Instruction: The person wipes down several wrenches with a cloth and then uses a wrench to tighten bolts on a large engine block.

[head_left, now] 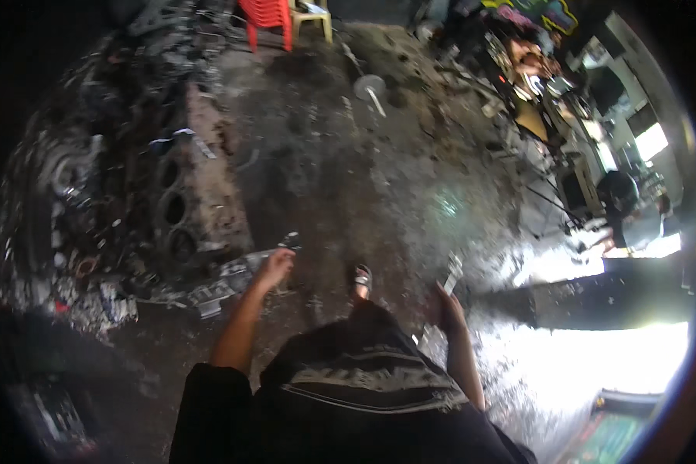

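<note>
Easy to Drop, Easy to Trip

The dark, dirty floor (317, 155) was the biggest thing, and it spread out to the right of the engine block (179, 226). The block had big round holes in a row. Past its far end stood a stack of red chairs (269, 19) and a pale yellow chair (315, 29). Loose metal parts (218, 290) lay by its near end.

Both hands were to the right of the block. The left hand (274, 267), nearer to it, had its fingers bent in, almost together. The right hand (445, 309), farther from it and blurry, had its fingers curled; I could not tell how tight. A foot in a sandal (362, 277) was right of the block too. The long metal tool (453, 272) stuck out of the right fingers, well away from the block. Smallest was the shiny piece (290, 239), just right of the block's near end, which the left fingertips seemed to pinch.

A weak pinch could have let the piece fall and get lost. A loose hold could have dropped the tool on bare toes. Stepping on the loose parts could have caused a trip.
</note>
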